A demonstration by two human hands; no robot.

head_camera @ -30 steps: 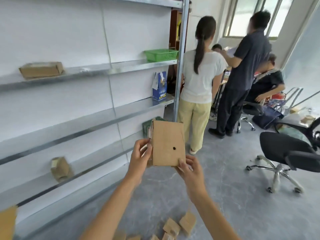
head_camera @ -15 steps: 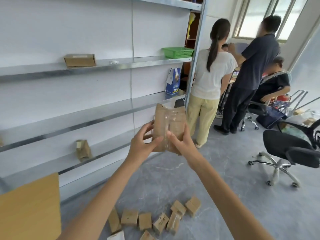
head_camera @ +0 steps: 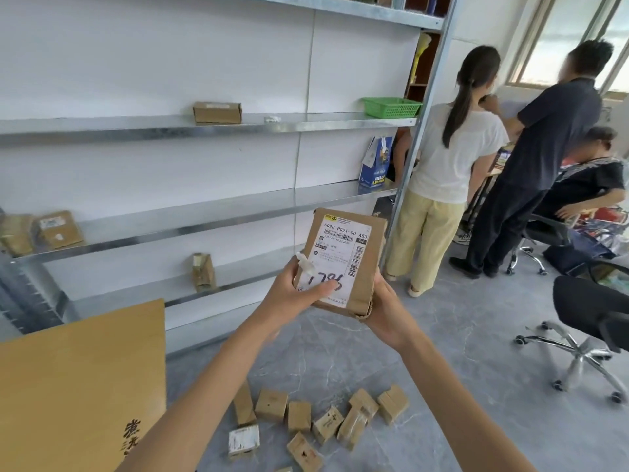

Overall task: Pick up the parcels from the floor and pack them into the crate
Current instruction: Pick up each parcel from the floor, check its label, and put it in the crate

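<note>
A brown cardboard parcel (head_camera: 354, 257) with a white shipping label facing me is held up at chest height in both hands. My left hand (head_camera: 292, 294) grips its lower left side, thumb pressed across the label. My right hand (head_camera: 384, 308) cups its lower right corner from beneath. Several small brown parcels (head_camera: 316, 420) lie scattered on the grey floor below my arms. A large tan cardboard crate (head_camera: 81, 386) with black printed characters stands at the lower left.
Metal shelves (head_camera: 211, 212) along the white wall carry a few parcels, a green basket (head_camera: 391, 106) and a blue bag (head_camera: 374, 165). Three people (head_camera: 452, 158) are gathered at the right by a desk. A black office chair (head_camera: 592, 321) stands on the right.
I have turned the parcel round in my hands, so its labelled face now shows. My view has swung left and down, bringing the crate and more floor parcels into sight.
</note>
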